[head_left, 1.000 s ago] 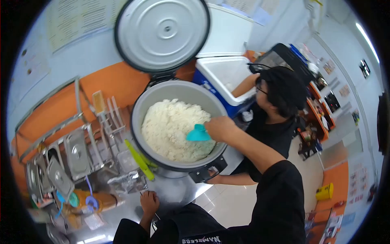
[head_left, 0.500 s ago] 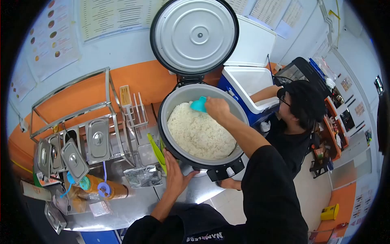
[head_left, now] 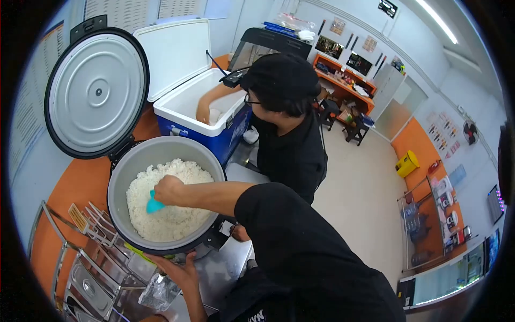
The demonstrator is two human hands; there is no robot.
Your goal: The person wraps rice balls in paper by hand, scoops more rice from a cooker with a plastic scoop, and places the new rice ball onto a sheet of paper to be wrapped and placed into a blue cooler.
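Note:
A large rice cooker [head_left: 119, 161] stands with its round lid [head_left: 96, 94] raised, and white cooked rice [head_left: 179, 222] fills much of its pot. Inside the pot, my right hand [head_left: 169, 191] is closed around a turquoise scoop [head_left: 154, 203], whose head touches the rice. Part of the scoop is hidden by my fingers. Against the cooker's lower outer side rests my left hand [head_left: 181, 272], its fingers stretched out and its thumb apart, holding nothing.
Beside the cooker is an open blue-and-white cooler [head_left: 182, 115]. A co-worker in black [head_left: 289, 134] reaches one arm into it. A metal rack [head_left: 64, 244], lidded steel pans [head_left: 88, 284] and a foil-covered item [head_left: 159, 292] lie at lower left.
My view has turned right, so the cooker appears farther left. My right hand has moved the scoop from the pot's far edge into the middle of the rice. My left hand stays at the cooker's side.

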